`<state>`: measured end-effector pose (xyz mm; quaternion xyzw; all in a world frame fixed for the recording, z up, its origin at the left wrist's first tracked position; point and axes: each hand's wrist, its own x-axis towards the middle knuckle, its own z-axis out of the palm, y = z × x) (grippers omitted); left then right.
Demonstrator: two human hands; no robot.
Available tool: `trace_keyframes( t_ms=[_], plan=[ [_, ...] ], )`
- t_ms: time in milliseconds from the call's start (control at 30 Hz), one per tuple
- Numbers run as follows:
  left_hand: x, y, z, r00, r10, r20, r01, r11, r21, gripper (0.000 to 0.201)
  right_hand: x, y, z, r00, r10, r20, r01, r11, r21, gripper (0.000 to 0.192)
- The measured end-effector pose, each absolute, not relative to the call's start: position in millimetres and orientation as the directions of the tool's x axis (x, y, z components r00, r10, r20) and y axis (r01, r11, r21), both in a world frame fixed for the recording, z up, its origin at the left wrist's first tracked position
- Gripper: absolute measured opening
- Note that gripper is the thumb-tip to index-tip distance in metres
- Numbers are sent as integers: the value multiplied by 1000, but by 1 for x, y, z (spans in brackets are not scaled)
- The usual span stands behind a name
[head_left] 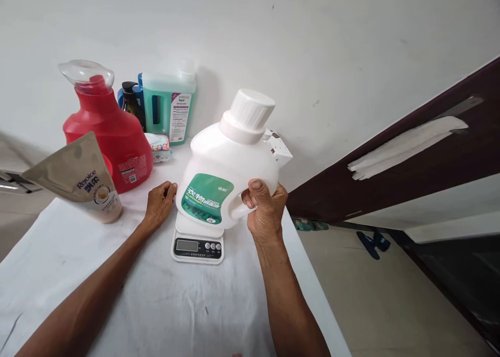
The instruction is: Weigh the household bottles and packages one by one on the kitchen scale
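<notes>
Gripping the white detergent jug (226, 164), green label reading "衣物", my right hand (265, 208) clamps its handle over the scale (197, 242); left hand (159, 205) curls loosely nearby, "Rejoice" pouch (84, 182) beyond.

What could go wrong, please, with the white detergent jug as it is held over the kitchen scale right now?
1. The white detergent jug leans, gripped only at its handle by the right hand; it may tip off the small kitchen scale.
2. The left hand rests against the jug's base, which could skew any reading.
3. The scale sits near the table's right edge, so a toppling jug might fall to the floor.
</notes>
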<state>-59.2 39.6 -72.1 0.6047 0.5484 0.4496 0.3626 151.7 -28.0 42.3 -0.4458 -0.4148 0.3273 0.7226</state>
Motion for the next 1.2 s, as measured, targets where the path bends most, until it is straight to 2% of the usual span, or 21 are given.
trace_keyframes(
  t_ms=[167,333,467,633,700,833,1033,1200],
  plan=[
    [-60,39,-73,11,993,116,346,-113,931,38,155,-30,54,524,788,324,-104,436,-894,68],
    [-60,38,-73,10,992,122,343,-118,932,39,186,-41,82,636,635,439,59,527,-848,70],
    [-61,38,-73,8,992,124,350,-119,929,39,217,-49,82,702,550,453,169,489,-856,66],
    [-60,38,-72,21,993,118,366,-117,923,40,258,-42,53,817,393,423,261,402,-878,53],
    [-59,38,-73,14,993,118,368,-115,923,40,272,-36,41,854,335,397,272,363,-891,50],
    [-59,39,-74,6,994,110,357,-105,928,40,289,-22,27,904,283,321,247,269,-931,42],
    [-58,39,-74,11,995,102,344,-99,934,39,297,3,14,940,222,259,181,319,-930,40],
    [-57,39,-74,10,994,107,352,-104,930,39,289,22,11,945,197,260,182,341,-922,40]
  ],
)
